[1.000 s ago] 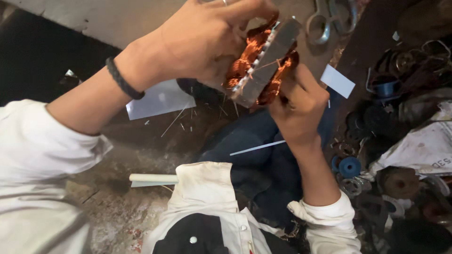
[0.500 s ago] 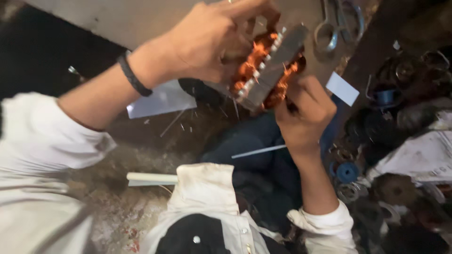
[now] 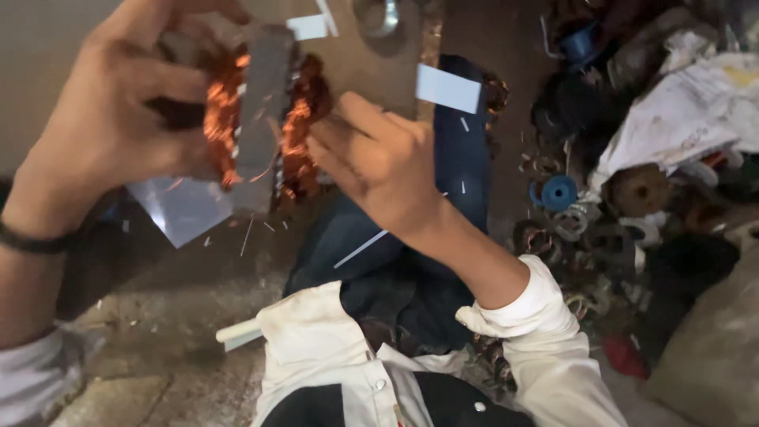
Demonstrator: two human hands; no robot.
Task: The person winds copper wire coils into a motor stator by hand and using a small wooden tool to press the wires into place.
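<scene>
I have the grey laminated steel motor stator with orange-copper wire windings [image 3: 265, 119] raised close in front of the head camera, well above my lap. My left hand [image 3: 103, 126] wraps it from the left side, fingers curled over the top and thumb under, clamped on the steel stack so the core stays steady with one winding face turned toward my other hand. My right hand [image 3: 379, 162] comes in from the right; its fingers are pinched together at the copper coil on the stator's right face, touching the wire, though the picture is too blurred for me to tell whether they grip a strand or only press on it. Holding the piece this high looks like a way to see the fine wire plainly.

A black band [image 3: 32, 241] sits on my left wrist, and the white sleeve cuff [image 3: 526, 304] is pushed back on the right. Below the hands my dark blue trousers [image 3: 395, 261] cover the folded legs, with a thin pale sliver [image 3: 360, 249] lying across them. A shiny grey sheet [image 3: 186, 209] lies on the rough floor [image 3: 150, 332] just under the stator, with short wire clippings scattered beside it. To the right is a heap of motor scrap, among it a small blue plastic spool [image 3: 560, 192] and a crumpled white sack [image 3: 680, 119].
</scene>
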